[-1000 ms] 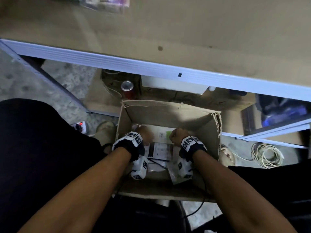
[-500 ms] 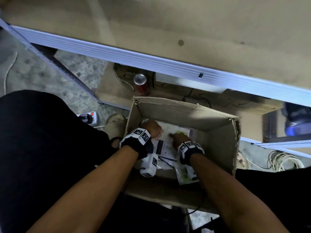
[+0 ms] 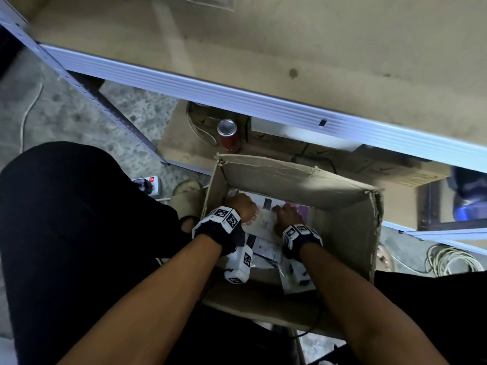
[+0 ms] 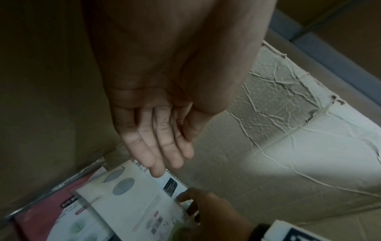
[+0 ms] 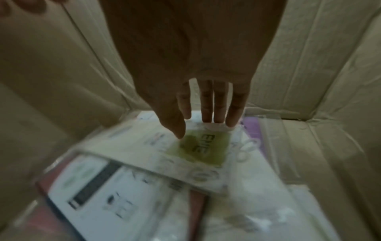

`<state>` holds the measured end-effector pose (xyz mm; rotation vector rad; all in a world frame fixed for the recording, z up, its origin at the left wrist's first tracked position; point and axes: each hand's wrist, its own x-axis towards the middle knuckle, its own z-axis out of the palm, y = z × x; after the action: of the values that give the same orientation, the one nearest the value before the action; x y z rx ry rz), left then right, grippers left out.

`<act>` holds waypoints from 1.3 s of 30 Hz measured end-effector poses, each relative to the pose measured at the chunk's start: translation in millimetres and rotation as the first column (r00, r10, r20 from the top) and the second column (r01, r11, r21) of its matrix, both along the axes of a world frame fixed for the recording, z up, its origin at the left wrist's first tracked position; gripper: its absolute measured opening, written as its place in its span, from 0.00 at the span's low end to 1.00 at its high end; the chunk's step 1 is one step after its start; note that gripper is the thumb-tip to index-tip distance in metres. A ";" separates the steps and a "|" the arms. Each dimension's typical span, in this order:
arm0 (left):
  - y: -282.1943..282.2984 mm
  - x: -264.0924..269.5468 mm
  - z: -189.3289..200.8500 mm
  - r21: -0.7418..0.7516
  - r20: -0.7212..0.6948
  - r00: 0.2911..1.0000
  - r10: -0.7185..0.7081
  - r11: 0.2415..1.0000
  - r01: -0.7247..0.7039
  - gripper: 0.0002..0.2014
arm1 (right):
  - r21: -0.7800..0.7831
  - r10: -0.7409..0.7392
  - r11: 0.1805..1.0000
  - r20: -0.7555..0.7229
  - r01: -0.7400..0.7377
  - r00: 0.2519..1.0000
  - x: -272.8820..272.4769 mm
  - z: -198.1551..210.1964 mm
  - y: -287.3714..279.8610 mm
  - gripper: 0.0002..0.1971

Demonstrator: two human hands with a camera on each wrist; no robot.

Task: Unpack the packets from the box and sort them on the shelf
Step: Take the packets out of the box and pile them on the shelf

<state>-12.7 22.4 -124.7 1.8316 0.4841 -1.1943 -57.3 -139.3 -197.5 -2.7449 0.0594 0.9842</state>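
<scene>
An open cardboard box stands on the floor below the shelf. Several flat packets lie in it. Both hands are down inside. My left hand has straight fingers that touch the far edge of a white packet. This packet lies tilted over a red packet. My right hand pinches the same white packet near its green label, thumb on top and fingers at its far edge. A purple packet shows beyond it.
A red can stands on the low board behind the box. A power strip and a sandalled foot are left of the box. A coiled cable lies to the right. The shelf's metal upright slants at left.
Both hands have reached further toward the box's far wall. The right hand has shifted left onto the green-labelled packet, which now blurs as it moves.
</scene>
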 end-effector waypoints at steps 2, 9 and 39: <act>2.5 -0.9 3.2 -0.008 -0.004 1.000 0.029 1.000 -0.029 0.18 | -0.032 0.012 0.999 0.000 -0.012 1.000 -1.9 -3.0 -2.8 0.30; 2.9 -1.5 7.0 0.005 0.028 1.000 -0.010 1.000 0.010 0.11 | -0.056 0.046 0.997 -0.016 -0.047 0.999 -6.1 -7.3 1.8 0.26; -8.5 -7.9 -6.9 0.139 0.188 0.976 -0.109 0.987 0.083 0.14 | 0.126 -0.062 0.988 -0.191 0.088 0.980 -12.9 22.0 -6.0 0.21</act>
<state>-20.6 13.8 -131.6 2.0809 0.3726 -1.0529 -70.2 -145.4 -175.5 -2.5039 0.1224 1.1770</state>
